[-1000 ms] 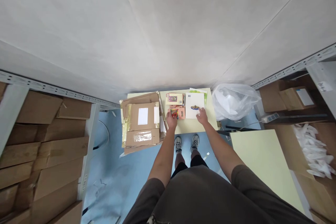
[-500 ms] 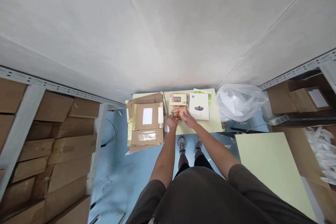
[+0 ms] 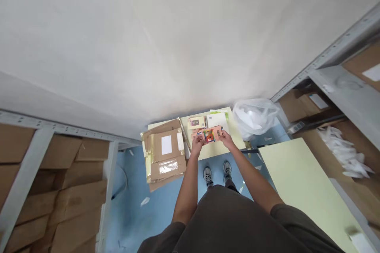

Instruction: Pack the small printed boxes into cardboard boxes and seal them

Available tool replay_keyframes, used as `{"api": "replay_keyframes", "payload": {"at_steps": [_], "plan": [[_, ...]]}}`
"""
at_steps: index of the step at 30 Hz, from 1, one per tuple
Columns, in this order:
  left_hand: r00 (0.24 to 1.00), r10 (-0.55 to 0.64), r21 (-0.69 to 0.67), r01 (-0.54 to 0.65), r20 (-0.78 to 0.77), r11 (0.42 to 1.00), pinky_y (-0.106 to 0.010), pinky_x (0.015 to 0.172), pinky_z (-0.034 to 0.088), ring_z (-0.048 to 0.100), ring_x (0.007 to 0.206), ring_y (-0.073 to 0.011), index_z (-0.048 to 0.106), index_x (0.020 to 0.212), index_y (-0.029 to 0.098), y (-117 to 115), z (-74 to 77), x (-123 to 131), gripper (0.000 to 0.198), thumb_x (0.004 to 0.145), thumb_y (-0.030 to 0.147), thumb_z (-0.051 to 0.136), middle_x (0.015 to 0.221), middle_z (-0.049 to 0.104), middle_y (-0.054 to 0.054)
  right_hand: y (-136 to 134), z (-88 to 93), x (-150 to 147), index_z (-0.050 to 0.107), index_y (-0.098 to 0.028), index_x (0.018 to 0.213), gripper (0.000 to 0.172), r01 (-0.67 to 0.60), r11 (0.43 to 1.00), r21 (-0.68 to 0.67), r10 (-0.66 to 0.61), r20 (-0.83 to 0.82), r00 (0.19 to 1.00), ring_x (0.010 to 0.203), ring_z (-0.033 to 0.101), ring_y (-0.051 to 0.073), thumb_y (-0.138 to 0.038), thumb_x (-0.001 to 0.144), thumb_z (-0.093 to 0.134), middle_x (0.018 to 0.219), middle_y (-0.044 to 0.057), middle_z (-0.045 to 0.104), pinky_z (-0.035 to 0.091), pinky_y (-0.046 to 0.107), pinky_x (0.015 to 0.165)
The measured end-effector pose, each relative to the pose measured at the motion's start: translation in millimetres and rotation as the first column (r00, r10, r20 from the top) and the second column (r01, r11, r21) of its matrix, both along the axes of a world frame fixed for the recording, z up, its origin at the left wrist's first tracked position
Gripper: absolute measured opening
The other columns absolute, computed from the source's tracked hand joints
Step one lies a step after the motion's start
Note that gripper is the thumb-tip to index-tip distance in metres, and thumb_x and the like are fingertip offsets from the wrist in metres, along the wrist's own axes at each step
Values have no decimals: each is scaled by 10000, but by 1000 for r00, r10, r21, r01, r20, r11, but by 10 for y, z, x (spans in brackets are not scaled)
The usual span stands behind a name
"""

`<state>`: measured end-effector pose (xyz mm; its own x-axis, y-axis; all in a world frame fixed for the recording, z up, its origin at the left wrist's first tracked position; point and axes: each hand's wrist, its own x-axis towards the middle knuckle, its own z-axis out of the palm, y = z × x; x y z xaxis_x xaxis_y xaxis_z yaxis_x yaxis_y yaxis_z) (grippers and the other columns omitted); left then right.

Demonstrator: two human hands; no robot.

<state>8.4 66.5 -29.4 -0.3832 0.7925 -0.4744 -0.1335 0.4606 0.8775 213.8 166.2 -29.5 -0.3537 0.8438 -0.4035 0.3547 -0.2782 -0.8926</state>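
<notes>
One pale yellow table (image 3: pixel 208 152) at lower centre, with the left hand (image 3: pixel 197 146) and right hand (image 3: pixel 227 140) pinching opposite ends of a pink card (image 3: pixel 211 134) between them, its colourful middle too blurred to make out.

This is a packing and storage room, more stockroom than office. Slotted grey steel shelving (image 3: pixel 61 128) runs along both sides, loaded with flat-stacked cardboard cartons (image 3: pixel 57 201). Labelled kraft mailers (image 3: pixel 164 154) lie on a pale yellow table (image 3: pixel 213 150), with a loose plastic bag (image 3: pixel 255 118) at its far corner, above a blue floor (image 3: pixel 133 213).
</notes>
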Motion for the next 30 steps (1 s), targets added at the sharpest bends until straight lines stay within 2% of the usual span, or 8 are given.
{"api": "replay_keyframes", "payload": {"at_steps": [5,10,13,17,20,25,27,30], "plan": [[975,-218,94,221,-45,971,-373,862,642,772,1022,-228,647,1343,215,325,372,474,461,903,349,668,1129,788,-106,-28,528,803,702,-237,1210,482,261,961,-96,-276,-228,934,1061,786,293,-387,753,740,1142,94,810,650,429,900],[886,-443,173,462,-138,870,-380,883,636,760,1028,-223,643,1410,243,746,867,1179,488,944,386,645,1126,775,-92,-166,1072,1757,732,-238,1168,474,431,899,-71,-427,-352,833,1039,789,293,-389,723,798,1130,87,816,647,431,903],[809,-549,250,587,-208,770,-386,916,622,747,1048,-234,671,1396,244,1003,1183,1749,532,888,387,726,1229,755,-99,-343,1381,2413,753,-233,1171,477,511,860,-10,-476,-378,794,1082,771,304,-410,731,806,1209,97,807,639,439,911],[604,-777,304,785,-179,540,-401,957,595,735,1070,-275,767,1209,193,1183,1530,2816,472,803,425,825,1175,784,-102,-708,1721,3445,776,-231,1158,504,623,782,29,-553,-429,714,1048,757,293,-449,708,840,1175,89,811,623,419,892],[453,-888,331,851,-73,407,-390,932,591,734,1060,-278,777,1155,185,1087,1674,3729,501,781,510,844,1142,794,-104,-1077,1874,4236,785,-242,1109,488,737,676,24,-637,-482,601,988,747,272,-481,694,879,1090,73,816,610,393,854],[299,-950,411,858,89,309,-369,895,589,728,1040,-255,760,1143,196,693,1750,5047,545,700,472,915,1201,773,-110,-1751,1984,5205,740,-268,977,427,904,425,-41,-753,-571,328,910,724,227,-527,693,927,941,23,790,578,357,814],[241,-958,415,864,158,286,-372,890,591,728,1022,-246,751,1127,193,550,1749,5447,535,689,445,926,1189,767,-110,-1975,2007,5425,716,-268,959,432,937,341,-80,-783,-575,236,897,721,226,-533,693,930,912,17,782,568,350,797],[223,-936,429,843,271,325,-388,926,590,725,1028,-233,720,1118,198,400,1695,5890,542,676,422,942,1167,759,-101,-2200,2011,5600,714,-269,1020,479,939,318,-131,-795,-576,189,915,729,245,-469,655,952,935,26,794,570,375,817]]}}
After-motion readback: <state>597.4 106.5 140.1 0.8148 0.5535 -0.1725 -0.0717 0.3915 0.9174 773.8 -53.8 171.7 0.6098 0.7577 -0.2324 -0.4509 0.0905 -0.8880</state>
